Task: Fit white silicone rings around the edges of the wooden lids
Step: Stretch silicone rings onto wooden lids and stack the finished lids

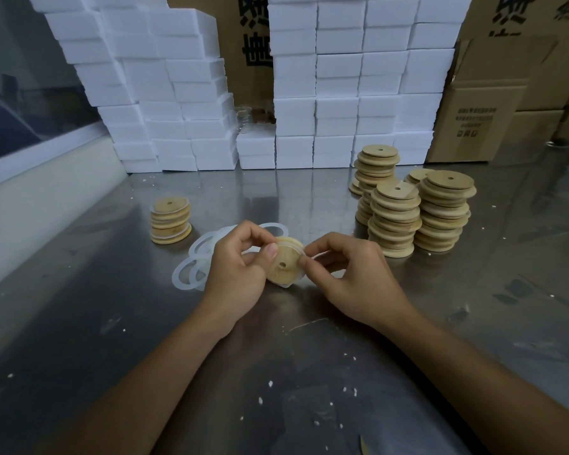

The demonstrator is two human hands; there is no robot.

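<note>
Round wooden lid point(284, 262) with a small centre hole, held above a scuffed, reflective steel table point(309, 372), tilted toward the camera. Left hand point(235, 267) gripping its left edge, thumb pressed on the face; right hand point(349, 274) pinching the translucent white silicone ring point(304, 254) at the right rim. Loose rings point(194, 264), thin and flat, heaped just left of the hands. Short pile of ringed lids point(171, 220) behind left; taller stacks of bare lids point(418, 211) right. White foam blocks point(335, 83) and cardboard cartons point(513, 93) stacked behind.
</note>
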